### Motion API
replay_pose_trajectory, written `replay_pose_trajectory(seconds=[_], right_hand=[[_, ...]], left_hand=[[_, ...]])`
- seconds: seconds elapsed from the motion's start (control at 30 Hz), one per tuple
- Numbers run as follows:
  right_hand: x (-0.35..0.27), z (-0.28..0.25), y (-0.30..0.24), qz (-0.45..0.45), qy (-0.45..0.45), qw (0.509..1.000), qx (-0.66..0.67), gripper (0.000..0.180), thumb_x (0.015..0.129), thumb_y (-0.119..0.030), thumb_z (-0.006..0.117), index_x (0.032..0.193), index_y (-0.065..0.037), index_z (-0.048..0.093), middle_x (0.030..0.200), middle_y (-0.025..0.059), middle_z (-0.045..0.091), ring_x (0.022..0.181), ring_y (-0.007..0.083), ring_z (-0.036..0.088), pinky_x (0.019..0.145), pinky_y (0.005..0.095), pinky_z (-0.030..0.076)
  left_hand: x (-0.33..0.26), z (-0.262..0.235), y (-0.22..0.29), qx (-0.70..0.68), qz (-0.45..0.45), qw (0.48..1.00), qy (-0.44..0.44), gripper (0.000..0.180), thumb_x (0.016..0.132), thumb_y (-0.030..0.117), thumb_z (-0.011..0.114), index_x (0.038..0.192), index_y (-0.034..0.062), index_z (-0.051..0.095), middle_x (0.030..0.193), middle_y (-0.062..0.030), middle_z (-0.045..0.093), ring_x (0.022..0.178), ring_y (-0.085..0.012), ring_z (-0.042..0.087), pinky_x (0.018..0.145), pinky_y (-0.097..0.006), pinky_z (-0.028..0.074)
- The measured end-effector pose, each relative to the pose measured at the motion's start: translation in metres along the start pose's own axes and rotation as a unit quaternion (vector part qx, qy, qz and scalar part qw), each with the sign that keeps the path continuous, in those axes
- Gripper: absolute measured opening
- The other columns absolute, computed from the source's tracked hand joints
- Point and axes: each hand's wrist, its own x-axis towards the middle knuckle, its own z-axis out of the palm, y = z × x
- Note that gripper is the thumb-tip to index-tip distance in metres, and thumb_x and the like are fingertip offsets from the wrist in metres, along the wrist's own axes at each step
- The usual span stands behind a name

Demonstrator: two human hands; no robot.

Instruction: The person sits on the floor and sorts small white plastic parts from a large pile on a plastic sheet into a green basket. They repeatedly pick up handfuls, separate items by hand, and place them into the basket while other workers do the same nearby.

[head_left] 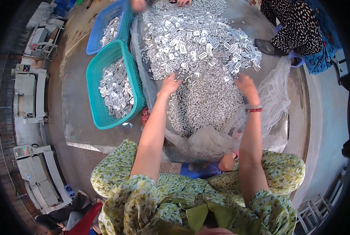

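A wide heap of small silvery metal pieces covers the sheet in front of me. Larger flat slotted plates and round discs lie over its far half. At the heap's left side, my left hand touches the pieces with thumb and fingers apart. Across from it, my right hand rests at the right edge, fingers bent but parted, a red bracelet on the wrist. No held piece shows in either hand. The fingertips are partly hidden among the metal.
A teal basket and a blue basket, both holding metal plates, stand at the left. Thin translucent sheeting bunches around the heap. A co-worker in dotted clothing sits at the far right; another person's hand reaches in at the top.
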Motion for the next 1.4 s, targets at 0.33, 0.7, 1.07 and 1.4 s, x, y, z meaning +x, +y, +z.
replay_pose_trajectory(seconds=[0.33, 0.7, 1.07, 1.4], right_hand=[[0.029, 0.035, 0.011, 0.094, 0.036, 0.993, -0.052, 0.048, 0.075, -0.036, 0.06, 0.115, -0.011, 0.048, 0.098, 0.022, 0.059, 0.094, 0.0376, 0.056, 0.08, 0.0478, 0.044], [0.089, 0.059, -0.033, 0.092, -0.069, 0.978, -0.174, 0.054, 0.072, -0.057, 0.054, 0.089, -0.007, 0.065, 0.095, 0.0118, 0.064, 0.092, 0.0309, 0.06, 0.081, 0.0565, 0.034], [-0.026, 0.082, -0.063, -0.003, -0.119, 0.983, -0.138, 0.046, 0.076, -0.046, 0.053, 0.105, -0.01, 0.054, 0.093, 0.0175, 0.062, 0.09, 0.035, 0.058, 0.077, 0.0585, 0.039], [-0.067, 0.08, -0.031, -0.085, -0.167, 0.98, 0.066, 0.042, 0.085, -0.026, 0.044, 0.124, -0.011, 0.043, 0.115, 0.0208, 0.048, 0.108, 0.035, 0.045, 0.092, 0.0442, 0.035]], left_hand=[[0.026, 0.019, 0.008, -0.029, -0.005, 0.999, 0.043, 0.029, 0.068, 0.008, 0.062, 0.097, 0.0082, 0.058, 0.096, -0.0191, 0.056, 0.096, -0.0348, 0.053, 0.08, -0.041, 0.044], [0.029, 0.11, 0.076, -0.012, 0.142, 0.983, 0.115, 0.036, 0.085, 0.026, 0.048, 0.116, 0.0074, 0.05, 0.108, -0.0171, 0.047, 0.096, -0.0387, 0.043, 0.082, -0.045, 0.038], [-0.035, 0.059, 0.048, -0.068, 0.238, 0.966, -0.067, 0.047, 0.075, 0.028, 0.064, 0.115, 0.0069, 0.051, 0.109, -0.0152, 0.049, 0.103, -0.0323, 0.047, 0.088, -0.037, 0.039], [-0.074, 0.008, 0.051, -0.328, 0.029, 0.916, -0.228, 0.032, 0.089, 0.014, 0.049, 0.12, 0.0081, 0.048, 0.104, -0.0052, 0.055, 0.096, -0.0171, 0.053, 0.079, -0.03, 0.045]])
